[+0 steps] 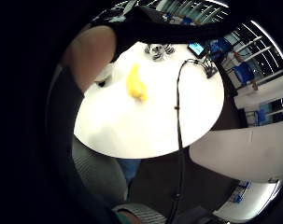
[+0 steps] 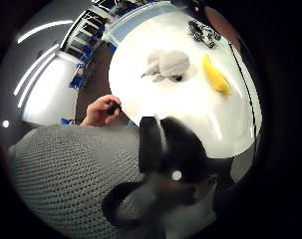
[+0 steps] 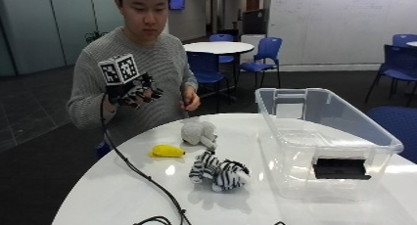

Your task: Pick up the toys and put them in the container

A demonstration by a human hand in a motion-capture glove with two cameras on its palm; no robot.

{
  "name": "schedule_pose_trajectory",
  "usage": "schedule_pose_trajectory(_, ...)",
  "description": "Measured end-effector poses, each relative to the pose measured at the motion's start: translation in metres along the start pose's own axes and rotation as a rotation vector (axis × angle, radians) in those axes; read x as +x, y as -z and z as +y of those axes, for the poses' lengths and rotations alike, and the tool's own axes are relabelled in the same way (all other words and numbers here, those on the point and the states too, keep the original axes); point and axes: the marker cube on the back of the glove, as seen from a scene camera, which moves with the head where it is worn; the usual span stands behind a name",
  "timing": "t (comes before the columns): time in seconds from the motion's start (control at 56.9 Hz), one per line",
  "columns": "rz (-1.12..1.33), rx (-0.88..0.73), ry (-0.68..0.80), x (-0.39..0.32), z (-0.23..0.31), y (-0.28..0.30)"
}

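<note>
Evidently nothing is picked yet: the gloved right hand (image 3: 135, 94) hovers chest-high with fingers relaxed, grasping nothing, while the grey plush (image 3: 198, 133), yellow toy (image 3: 167, 151) and zebra (image 3: 220, 172) lie on the desk (image 3: 117, 195) beside the container (image 3: 338, 137), so reaching down comes next.

Blue chairs (image 3: 264, 51), whiteboard wall (image 3: 338, 24)
</note>
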Motion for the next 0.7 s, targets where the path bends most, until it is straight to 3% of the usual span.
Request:
schedule_pose_trajectory(0.474,-0.023,-0.025,-0.029,0.011,-0.011,-0.005)
schedule_pose_trajectory(0.703,-0.025,-0.015,0.055,-0.01,-0.067,-0.004)
